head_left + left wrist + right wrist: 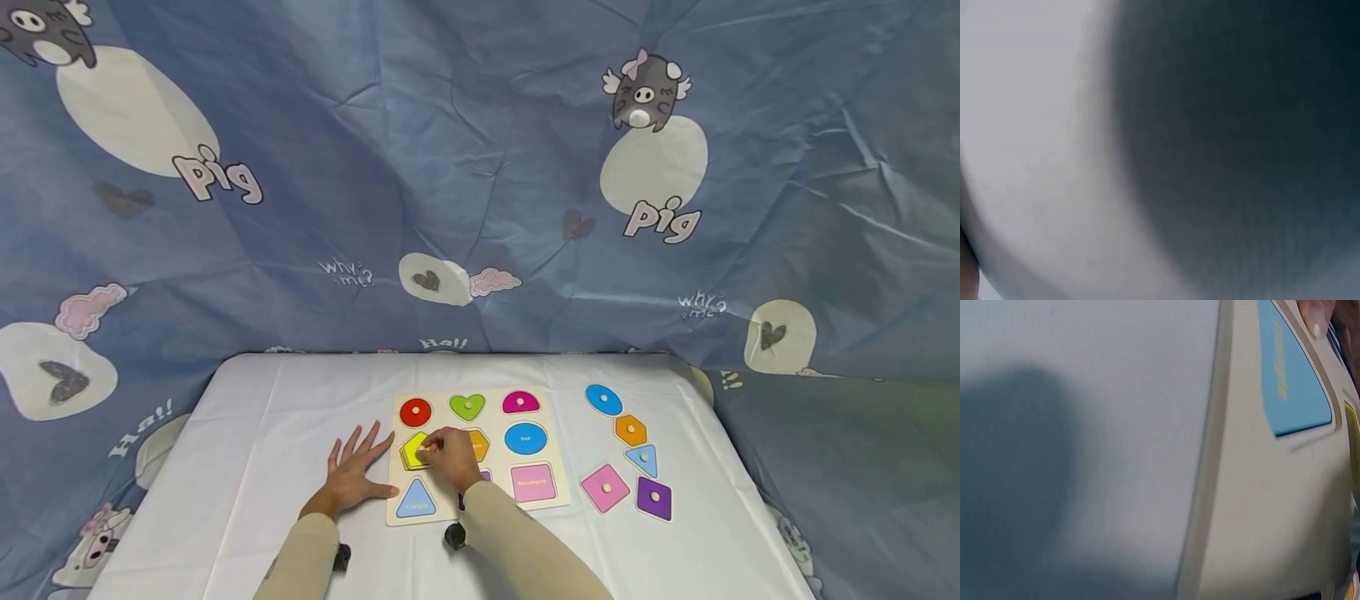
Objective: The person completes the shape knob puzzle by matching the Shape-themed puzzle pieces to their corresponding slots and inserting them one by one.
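My right hand [456, 460] pinches the knob of a yellow pentagon piece [414, 447] at the left of the wooden shape puzzle board [491, 497]. The piece sits slightly askew over a yellow recess, whose edge shows at its lower left. My left hand [351, 479] lies with fingers spread beside the board, its thumb at the left edge. In the right wrist view that thumb [1317, 322] is near the blue triangle recess [1291, 372]. An orange recess [478, 444] and a purple one are partly hidden by my right hand and sleeve.
A red circle [416, 412], green heart [467, 407] and magenta half-circle [521, 402] with knobs sit in the board's back row. Right of the board lie loose pieces: blue oval [603, 400], orange hexagon [631, 430], blue triangle [642, 459], pink [605, 488] and purple [654, 498] four-sided pieces.
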Demonstrator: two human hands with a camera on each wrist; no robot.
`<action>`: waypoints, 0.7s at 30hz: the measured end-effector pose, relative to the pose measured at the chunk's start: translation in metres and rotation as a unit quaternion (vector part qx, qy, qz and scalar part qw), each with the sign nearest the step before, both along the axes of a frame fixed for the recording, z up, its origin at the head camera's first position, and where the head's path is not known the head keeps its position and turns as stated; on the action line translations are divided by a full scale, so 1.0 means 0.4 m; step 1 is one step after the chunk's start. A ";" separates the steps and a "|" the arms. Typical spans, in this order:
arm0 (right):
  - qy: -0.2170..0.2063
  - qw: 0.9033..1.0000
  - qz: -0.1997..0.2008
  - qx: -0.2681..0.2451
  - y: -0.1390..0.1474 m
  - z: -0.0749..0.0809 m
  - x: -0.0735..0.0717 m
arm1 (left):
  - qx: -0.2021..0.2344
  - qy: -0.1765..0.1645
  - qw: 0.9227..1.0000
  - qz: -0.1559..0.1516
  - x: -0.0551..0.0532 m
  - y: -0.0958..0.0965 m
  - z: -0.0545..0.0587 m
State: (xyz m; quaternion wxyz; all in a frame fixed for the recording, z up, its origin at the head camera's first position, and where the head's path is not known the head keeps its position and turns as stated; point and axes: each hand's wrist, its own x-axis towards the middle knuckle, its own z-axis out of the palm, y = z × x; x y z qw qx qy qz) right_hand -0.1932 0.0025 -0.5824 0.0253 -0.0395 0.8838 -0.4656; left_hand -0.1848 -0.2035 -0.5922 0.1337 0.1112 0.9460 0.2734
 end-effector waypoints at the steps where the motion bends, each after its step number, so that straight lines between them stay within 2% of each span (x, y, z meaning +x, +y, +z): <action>1: -0.002 1.000 0.002 0.000 -0.004 0.001 0.000 | 0.000 0.001 1.000 0.000 0.000 0.000 0.001; 6: -0.010 1.000 0.004 0.008 -0.016 0.005 0.001 | 0.001 0.005 1.000 -0.001 0.000 0.001 0.001; 7: -0.011 1.000 0.003 0.011 -0.018 0.006 0.001 | 0.005 0.013 1.000 -0.001 -0.002 -0.001 -0.010; 10: -0.008 1.000 -0.001 0.018 -0.022 0.004 0.001 | 0.002 0.013 1.000 -0.002 -0.001 0.000 -0.010; 13: -0.007 1.000 -0.007 0.022 -0.026 -0.002 0.001 | -0.001 0.014 1.000 -0.004 0.003 0.001 -0.007; 14: -0.005 1.000 -0.009 0.023 -0.028 -0.005 0.002 | -0.005 0.007 1.000 -0.005 0.005 0.003 0.005; 21: -0.017 0.999 -0.020 0.033 -0.035 -0.008 0.004 | -0.007 0.005 1.000 -0.003 0.007 0.002 0.007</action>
